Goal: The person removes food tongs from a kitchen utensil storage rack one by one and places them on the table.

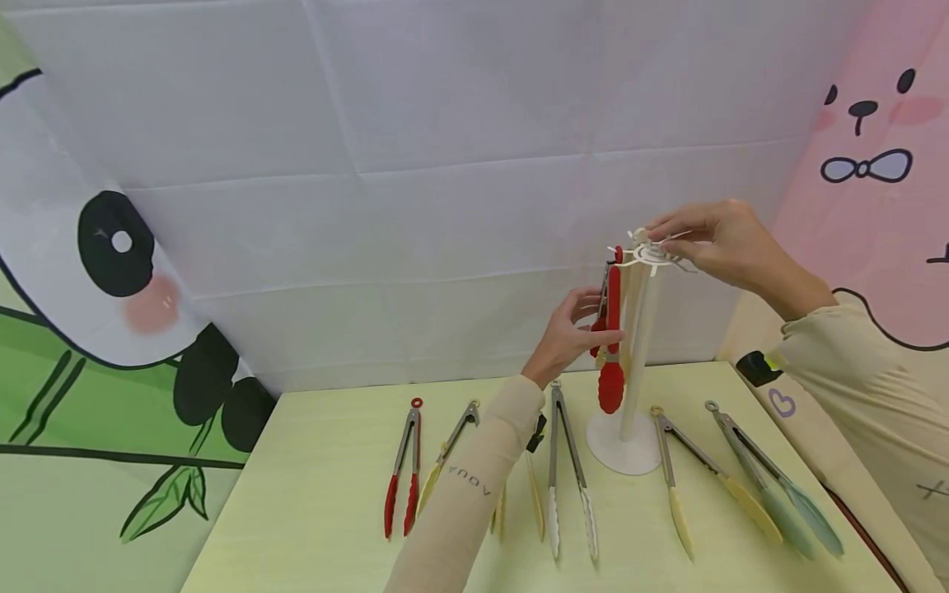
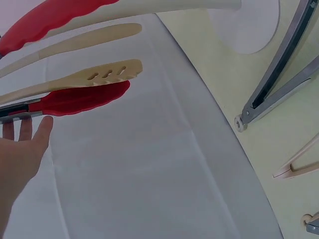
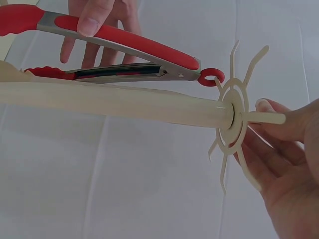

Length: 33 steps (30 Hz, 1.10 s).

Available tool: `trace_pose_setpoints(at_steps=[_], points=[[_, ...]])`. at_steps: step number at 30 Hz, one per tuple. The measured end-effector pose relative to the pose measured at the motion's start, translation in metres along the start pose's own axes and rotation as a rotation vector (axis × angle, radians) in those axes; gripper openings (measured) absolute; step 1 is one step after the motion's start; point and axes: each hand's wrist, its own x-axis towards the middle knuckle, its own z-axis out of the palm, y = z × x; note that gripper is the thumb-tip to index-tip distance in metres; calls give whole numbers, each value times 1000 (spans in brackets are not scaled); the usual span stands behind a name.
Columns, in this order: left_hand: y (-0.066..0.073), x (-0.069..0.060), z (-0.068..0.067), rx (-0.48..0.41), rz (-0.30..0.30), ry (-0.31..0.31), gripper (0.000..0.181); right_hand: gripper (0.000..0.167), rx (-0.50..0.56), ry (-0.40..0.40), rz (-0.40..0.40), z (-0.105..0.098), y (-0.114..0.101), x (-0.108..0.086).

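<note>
Red-handled tongs [image 1: 611,342] hang head down, their red ring over one hook of a white rotating utensil rack [image 1: 630,412]. My left hand [image 1: 567,333] grips them, with the thumb on the near red handle and the fingers behind the far arm. In the right wrist view the arms of the tongs [image 3: 144,45] stand apart. My right hand [image 1: 719,239] holds the top of the rack at its hook wheel [image 3: 234,117], fingers curled; its exact contact is partly hidden. Beige tongs with a slotted head [image 2: 109,73] hang close by the red ones.
On the pale yellow table [image 1: 296,494] lie red tongs [image 1: 404,473], white-tipped tongs [image 1: 571,478], yellow-tipped tongs [image 1: 704,478] and green-tipped tongs [image 1: 778,486]. More yellow tongs are partly behind my left sleeve. A white cloth wall [image 1: 445,206] stands behind.
</note>
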Motion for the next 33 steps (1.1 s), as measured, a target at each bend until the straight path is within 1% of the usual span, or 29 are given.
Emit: trace_pose_setpoints(at_steps=[3, 9, 20, 33], points=[[-1, 0, -1, -13, 0, -7, 60, 16, -1, -3, 4, 0, 0, 0], [1, -2, -2, 8, -10, 13, 59, 17, 4, -6, 34, -3, 0, -3], [8, -7, -6, 52, 31, 58, 59, 16, 31, 4, 22, -2, 2, -3], [14, -15, -14, 101, 46, 96, 57, 17, 12, 1, 24, -1, 0, -2]])
